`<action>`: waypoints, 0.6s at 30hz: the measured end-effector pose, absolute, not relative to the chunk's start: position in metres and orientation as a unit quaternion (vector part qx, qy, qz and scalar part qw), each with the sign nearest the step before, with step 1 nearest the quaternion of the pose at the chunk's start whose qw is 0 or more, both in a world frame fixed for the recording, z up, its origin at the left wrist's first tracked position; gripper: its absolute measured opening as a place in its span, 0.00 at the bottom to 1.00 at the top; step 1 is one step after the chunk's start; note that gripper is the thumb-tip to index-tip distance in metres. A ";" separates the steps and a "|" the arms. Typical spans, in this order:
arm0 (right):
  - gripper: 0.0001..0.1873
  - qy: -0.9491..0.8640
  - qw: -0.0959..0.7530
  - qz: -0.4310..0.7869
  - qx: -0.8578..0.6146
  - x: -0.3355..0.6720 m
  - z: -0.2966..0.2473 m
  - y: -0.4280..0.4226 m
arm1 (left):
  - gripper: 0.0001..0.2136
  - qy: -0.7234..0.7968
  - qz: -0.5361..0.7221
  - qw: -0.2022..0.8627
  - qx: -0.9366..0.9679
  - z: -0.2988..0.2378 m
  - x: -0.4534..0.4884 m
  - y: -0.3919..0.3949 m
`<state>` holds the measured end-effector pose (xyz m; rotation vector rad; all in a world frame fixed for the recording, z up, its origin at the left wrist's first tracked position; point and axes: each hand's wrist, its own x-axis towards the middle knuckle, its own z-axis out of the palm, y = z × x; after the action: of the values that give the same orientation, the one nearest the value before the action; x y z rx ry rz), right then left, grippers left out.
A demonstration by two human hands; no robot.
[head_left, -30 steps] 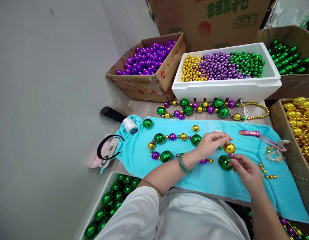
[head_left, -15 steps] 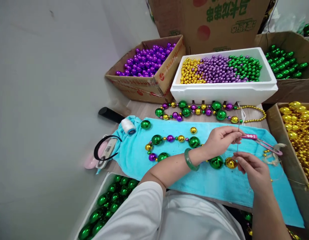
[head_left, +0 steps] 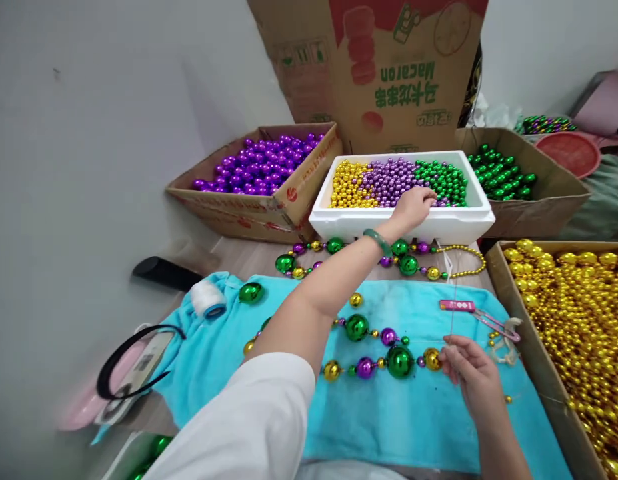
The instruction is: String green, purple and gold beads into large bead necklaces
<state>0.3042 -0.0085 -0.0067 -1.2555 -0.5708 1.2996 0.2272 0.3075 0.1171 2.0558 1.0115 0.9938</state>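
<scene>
Over the white foam box (head_left: 349, 227), the left hand (head_left: 412, 206) has swung away from the bead strand (head_left: 400, 362) to the small green beads (head_left: 446, 179), its grip nearly closed, on what cannot be told. On the blue towel (head_left: 389, 421) lies the strand, its gold end bead (head_left: 432, 359) by the right hand (head_left: 469, 373), whose grip, pinched on a thin upright needle (head_left: 453, 310), now minds it alone.

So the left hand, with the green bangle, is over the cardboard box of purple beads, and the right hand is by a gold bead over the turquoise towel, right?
Wrong box: the head view shows the left hand, with the green bangle, over the white foam box. The right hand is indeed by a gold bead over the turquoise towel.
</scene>
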 end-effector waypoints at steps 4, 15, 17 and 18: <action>0.15 -0.268 0.592 0.541 -0.534 0.299 -0.016 -0.008 | 0.11 0.396 0.204 0.186 0.876 0.117 0.274 0.358; 0.13 -0.299 0.602 0.486 -0.560 0.301 -0.017 -0.011 | 0.13 0.426 0.067 0.123 0.894 0.087 0.321 0.412; 0.12 -0.297 0.605 0.481 -0.561 0.301 -0.017 -0.009 | 0.14 0.435 0.071 0.121 0.889 0.083 0.325 0.413; 0.11 -0.295 0.605 0.481 -0.562 0.302 -0.018 -0.008 | 0.14 0.437 0.081 0.126 0.887 0.082 0.327 0.413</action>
<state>0.3018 -0.0078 -0.0178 -1.3003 -0.6816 1.1118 0.3267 0.4133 0.0820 2.5826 1.2714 0.2362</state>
